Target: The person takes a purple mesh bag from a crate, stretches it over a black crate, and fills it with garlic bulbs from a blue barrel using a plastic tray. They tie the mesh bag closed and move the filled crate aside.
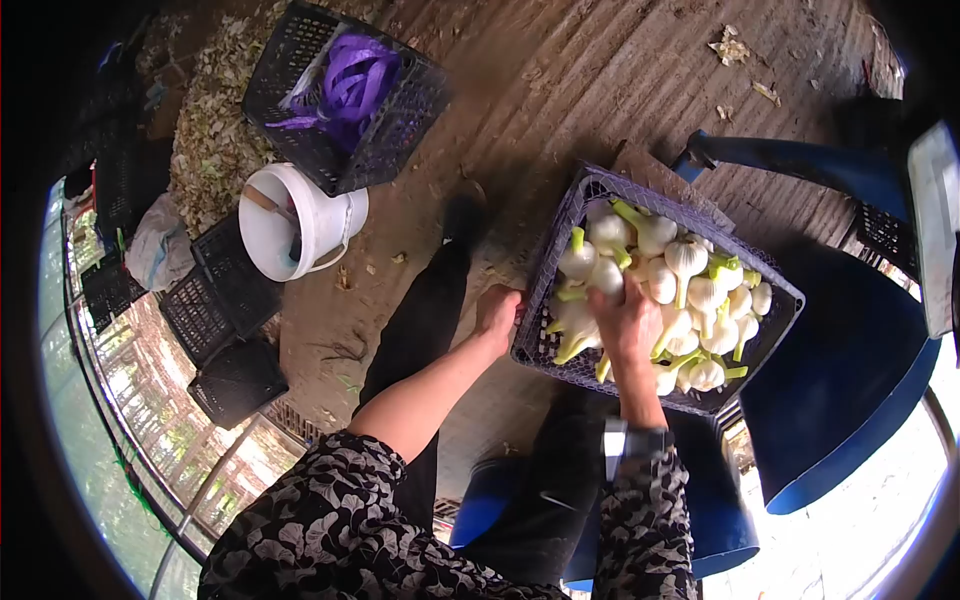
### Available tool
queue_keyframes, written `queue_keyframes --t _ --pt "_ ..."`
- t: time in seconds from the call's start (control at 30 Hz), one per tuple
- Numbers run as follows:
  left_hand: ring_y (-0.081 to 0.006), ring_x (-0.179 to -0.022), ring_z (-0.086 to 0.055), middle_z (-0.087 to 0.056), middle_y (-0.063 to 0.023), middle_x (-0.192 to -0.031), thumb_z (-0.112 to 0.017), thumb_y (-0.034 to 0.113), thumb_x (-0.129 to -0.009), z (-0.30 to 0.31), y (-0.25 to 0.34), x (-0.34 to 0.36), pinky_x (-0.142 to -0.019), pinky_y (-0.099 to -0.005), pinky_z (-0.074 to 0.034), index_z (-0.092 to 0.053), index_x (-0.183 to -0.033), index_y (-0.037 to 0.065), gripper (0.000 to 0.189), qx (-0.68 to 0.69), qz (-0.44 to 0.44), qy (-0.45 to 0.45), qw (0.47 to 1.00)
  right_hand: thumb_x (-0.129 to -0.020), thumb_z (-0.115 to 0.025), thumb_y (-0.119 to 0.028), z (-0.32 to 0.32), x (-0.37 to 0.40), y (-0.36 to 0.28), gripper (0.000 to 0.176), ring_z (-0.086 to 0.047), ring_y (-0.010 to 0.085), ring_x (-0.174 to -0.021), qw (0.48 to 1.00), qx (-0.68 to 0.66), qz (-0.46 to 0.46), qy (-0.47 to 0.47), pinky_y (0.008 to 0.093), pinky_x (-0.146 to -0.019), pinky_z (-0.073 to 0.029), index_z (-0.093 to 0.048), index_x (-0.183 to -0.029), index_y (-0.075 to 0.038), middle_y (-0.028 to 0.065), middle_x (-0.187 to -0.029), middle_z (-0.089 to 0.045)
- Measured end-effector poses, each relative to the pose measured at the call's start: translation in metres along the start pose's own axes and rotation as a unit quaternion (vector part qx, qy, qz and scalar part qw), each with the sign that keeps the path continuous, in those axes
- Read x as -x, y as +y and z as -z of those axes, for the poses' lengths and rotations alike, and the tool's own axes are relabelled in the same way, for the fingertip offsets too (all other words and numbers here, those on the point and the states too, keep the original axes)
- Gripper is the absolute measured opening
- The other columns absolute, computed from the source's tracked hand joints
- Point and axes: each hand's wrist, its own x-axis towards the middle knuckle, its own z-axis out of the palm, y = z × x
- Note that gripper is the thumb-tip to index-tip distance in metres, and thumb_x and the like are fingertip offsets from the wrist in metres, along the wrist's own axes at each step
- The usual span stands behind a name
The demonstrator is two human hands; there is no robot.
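Note:
A dark plastic crate (548, 262) lined with purple netting stands right of centre, filled with white garlic bulbs (686, 258) that have short green stems. My left hand (498, 318) is closed on the crate's left side, its fingertips hidden by the edge. Inside the crate, my right hand (630, 325) reaches down among the bulbs. Its fingers are curled around a garlic bulb, mostly hidden by the hand and the neighbouring bulbs. A watch-like band (614, 440) sits on the right wrist.
Upper left stands a black crate (415, 110) holding purple netting (360, 80). Beside it a white bucket (335, 225) lies tilted, a wooden-handled tool inside. More black crates (235, 275) are farther left. A blue chair (840, 370) is at the right; dry peelings (215, 130) cover the ground.

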Motion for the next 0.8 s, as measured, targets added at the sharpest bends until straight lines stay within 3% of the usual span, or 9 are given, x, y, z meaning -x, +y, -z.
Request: queue_keyframes --t 0.07,0.17,0.3,0.37,0.43,0.5,0.6,0.77,0.8 --pt "-0.0117 -0.053 -0.046 -0.052 -0.0048 -0.064 -0.045 0.010 -0.072 -0.002 0.002 -0.001 -0.047 -0.0261 -0.035 -0.052 -0.070 0.002 0.010 0.036 0.012 0.072 0.997 -0.060 -0.068 -0.026 -0.001 0.006 0.006 0.048 -0.061 0.0249 -0.069 0.990 -0.040 0.122 0.064 0.0356 -0.065 -0.049 -0.056 -0.102 -0.009 0.0152 -0.079 -0.062" --pt "-0.0127 -0.052 -0.044 -0.050 -0.0055 -0.063 -0.044 0.008 -0.071 0.004 0.001 -0.006 -0.046 -0.0278 -0.033 -0.051 -0.069 0.001 0.010 -0.022 0.015 0.057 0.998 -0.062 -0.065 -0.014 0.023 -0.029 -0.020 0.050 -0.059 0.0253 -0.075 0.976 0.078 0.189 0.080 0.0342 -0.066 -0.048 -0.050 -0.110 -0.012 0.0053 -0.107 -0.055" --pt "-0.0138 -0.057 -0.045 -0.049 -0.0063 -0.062 -0.044 0.010 -0.070 -0.002 -0.004 -0.007 -0.053 -0.0284 -0.036 -0.050 -0.069 0.002 0.010 -0.011 0.019 0.093 0.995 -0.061 -0.066 -0.012 0.024 -0.067 -0.019 0.054 -0.056 0.0220 -0.082 0.924 0.161 0.341 0.061 0.0317 -0.073 -0.045 -0.050 -0.113 -0.014 0.0045 -0.103 -0.057" --pt "-0.0141 -0.058 -0.045 -0.049 -0.0066 -0.062 -0.043 0.010 -0.070 -0.002 -0.004 -0.005 -0.054 -0.0287 -0.036 -0.050 -0.069 0.002 0.011 -0.005 0.030 0.091 0.995 -0.061 -0.069 -0.012 0.026 -0.047 -0.019 0.062 -0.055 0.0222 -0.084 0.962 0.188 0.158 -0.122 0.0326 -0.076 -0.044 -0.046 -0.119 -0.016 0.0082 -0.104 -0.057" --pt "-0.0144 -0.058 -0.046 -0.049 -0.0068 -0.063 -0.043 0.010 -0.070 -0.006 -0.002 -0.013 -0.056 -0.0290 -0.036 -0.050 -0.068 0.001 0.011 0.003 0.032 0.088 0.996 -0.066 -0.067 -0.018 0.003 -0.034 0.006 0.068 -0.050 0.0282 -0.092 0.967 0.059 0.248 -0.018 0.0377 -0.079 -0.040 -0.036 -0.125 -0.008 0.0157 -0.098 -0.054" --pt "-0.0153 -0.059 -0.046 -0.050 -0.0073 -0.062 -0.043 0.011 -0.071 -0.004 -0.019 -0.021 -0.056 -0.0294 -0.037 -0.050 -0.069 0.000 0.013 0.030 0.032 0.047 0.998 -0.070 -0.064 -0.024 -0.002 -0.035 -0.002 0.063 -0.045 0.0292 -0.100 0.956 0.106 0.270 0.030 0.0381 -0.084 -0.037 -0.036 -0.124 -0.005 0.0177 -0.099 -0.051" --pt "-0.0172 -0.058 -0.053 -0.052 -0.0089 -0.065 -0.042 0.005 -0.072 0.004 -0.021 -0.030 -0.052 -0.0306 -0.046 -0.053 -0.078 -0.004 0.015 0.035 0.054 -0.026 0.998 -0.075 -0.059 -0.028 -0.004 -0.055 -0.024 0.053 -0.039 0.0292 -0.107 0.980 0.002 0.195 -0.039 0.0385 -0.090 -0.032 -0.042 -0.120 -0.005 0.0161 -0.106 -0.048" --pt "-0.0183 -0.058 -0.052 -0.055 -0.0122 -0.067 -0.047 0.013 -0.071 -0.007 -0.003 -0.015 -0.055 -0.0314 -0.041 -0.054 -0.074 -0.004 0.018 0.003 0.071 0.024 0.997 -0.084 -0.049 -0.034 -0.003 -0.051 -0.011 0.039 -0.050 0.0299 -0.093 0.979 -0.087 0.184 0.018 0.0362 -0.080 -0.042 -0.053 -0.109 -0.005 0.0175 -0.095 -0.053" --pt "-0.0189 -0.059 -0.053 -0.055 -0.0125 -0.067 -0.048 0.012 -0.071 -0.007 -0.003 -0.016 -0.055 -0.0318 -0.041 -0.055 -0.074 -0.004 0.018 0.011 0.079 0.019 0.997 -0.085 -0.048 -0.035 -0.003 -0.049 -0.013 0.039 -0.054 0.0279 -0.084 0.983 -0.151 0.104 -0.030 0.0343 -0.075 -0.044 -0.053 -0.108 -0.004 0.0155 -0.087 -0.055"
